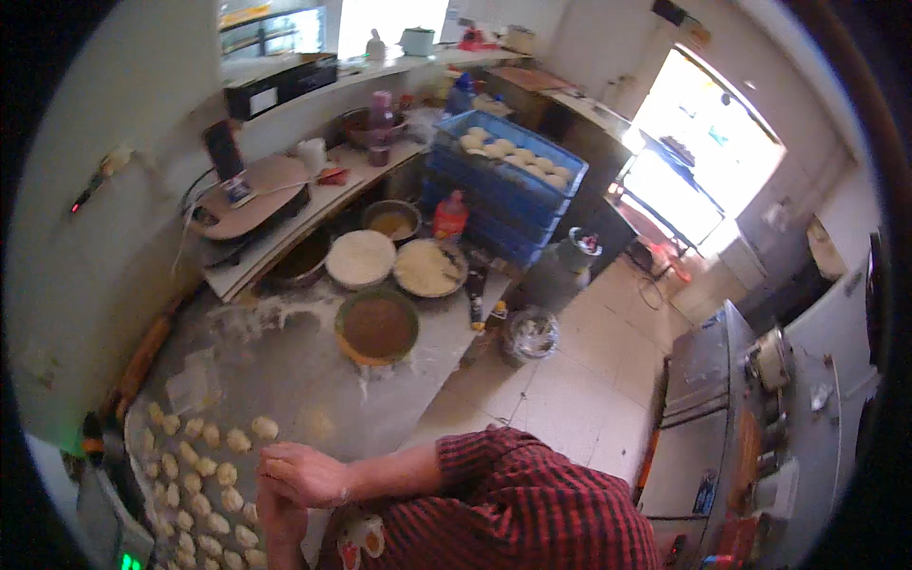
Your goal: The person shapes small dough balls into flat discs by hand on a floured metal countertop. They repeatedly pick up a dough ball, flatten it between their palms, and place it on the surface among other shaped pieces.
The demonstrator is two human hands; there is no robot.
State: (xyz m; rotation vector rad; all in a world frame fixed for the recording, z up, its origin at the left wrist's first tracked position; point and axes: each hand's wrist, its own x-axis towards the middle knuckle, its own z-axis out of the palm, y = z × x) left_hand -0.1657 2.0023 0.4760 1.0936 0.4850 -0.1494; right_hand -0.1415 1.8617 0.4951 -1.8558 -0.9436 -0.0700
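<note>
Close together at the bottom left, my two hands meet over the steel-coloured worktop (285,377). My right hand (303,474) has curled fingers and lies over or against my left hand (281,516), whose fingers are mostly hidden. Whether anything is between them cannot be told. Many small pale dough pieces (216,524) lie in loose rows to the left of both hands. One dough piece (264,427) sits just above my right hand. A checked short sleeve covers my upper right arm.
Beyond the hands stand a bowl of brown filling or paste (377,328), two bowls of pale contents (360,259) (429,268) and a red bottle (450,217). Blue crates (499,192) hold round dough. A rolling pin (142,356) lies by the wall; a bin (531,335) stands on the floor.
</note>
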